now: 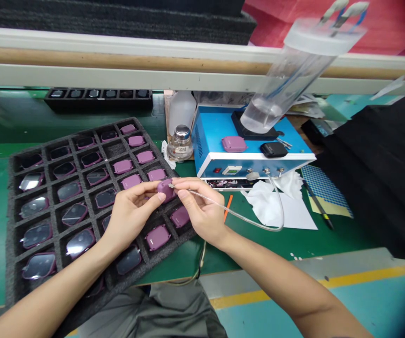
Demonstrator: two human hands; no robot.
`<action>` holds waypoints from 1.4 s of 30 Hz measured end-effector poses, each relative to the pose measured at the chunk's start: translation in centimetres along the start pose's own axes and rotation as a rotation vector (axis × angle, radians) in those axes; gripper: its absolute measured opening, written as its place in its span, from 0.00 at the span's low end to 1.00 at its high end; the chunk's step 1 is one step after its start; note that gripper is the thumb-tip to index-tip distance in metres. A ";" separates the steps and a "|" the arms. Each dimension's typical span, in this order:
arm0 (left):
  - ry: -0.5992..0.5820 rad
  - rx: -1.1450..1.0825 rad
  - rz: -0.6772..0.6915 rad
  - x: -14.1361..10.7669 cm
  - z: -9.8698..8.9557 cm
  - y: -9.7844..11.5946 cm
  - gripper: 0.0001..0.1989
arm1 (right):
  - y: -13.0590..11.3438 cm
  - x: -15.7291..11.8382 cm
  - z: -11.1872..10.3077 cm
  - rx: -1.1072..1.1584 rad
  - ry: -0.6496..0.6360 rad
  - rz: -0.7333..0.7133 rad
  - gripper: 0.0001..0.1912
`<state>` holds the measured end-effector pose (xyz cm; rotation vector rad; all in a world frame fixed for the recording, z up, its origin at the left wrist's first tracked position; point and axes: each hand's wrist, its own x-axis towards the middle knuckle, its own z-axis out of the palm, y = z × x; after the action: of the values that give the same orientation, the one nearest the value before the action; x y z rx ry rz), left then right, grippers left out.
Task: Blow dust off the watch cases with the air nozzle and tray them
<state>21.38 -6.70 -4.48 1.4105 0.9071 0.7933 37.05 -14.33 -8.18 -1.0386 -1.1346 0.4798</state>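
Note:
Between the thumb and fingers of my left hand [132, 209] is a purple watch case [166, 190], raised above the foam tray. My right hand [204, 206] pinches the metal tip of a clear thin tube [244, 219] and holds it against the case; the exact contact point is too small to make out. The tube runs in a loop to the front of a blue machine [205, 136]. Below both hands lies the dark grey foam tray [11, 188], its compartments filled with purple watch cases, some glass side up, others back side up.
On the machine stand a clear cylinder [276, 94] with liquid, a purple case [234, 144] and a black case [273, 149]. A glass bottle [180, 144] stands left of it. Crumpled tissues [265, 202], a pen [318, 205] and an orange stick [228, 208] lie right. A shelf edge [118, 75] crosses above.

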 end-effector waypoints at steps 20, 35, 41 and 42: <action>-0.010 -0.009 -0.005 -0.2 -0.1 0.1 0.19 | -0.1 0.0 0.0 0.001 -0.003 0.001 0.07; 0.006 0.637 0.224 3.6 -3.4 3.5 0.19 | -0.2 -1.1 -0.1 0.019 0.055 0.009 0.06; 0.010 1.184 0.097 14.4 -10.6 3.4 0.16 | 0.0 -1.2 0.0 0.022 0.029 0.041 0.06; -0.022 1.191 0.070 15.3 -11.1 3.2 0.15 | 0.0 -1.2 0.0 0.015 0.029 0.044 0.06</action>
<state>18.74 12.08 -1.54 2.4629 1.4075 0.2220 36.57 -15.30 -8.78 -1.0564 -1.0827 0.5059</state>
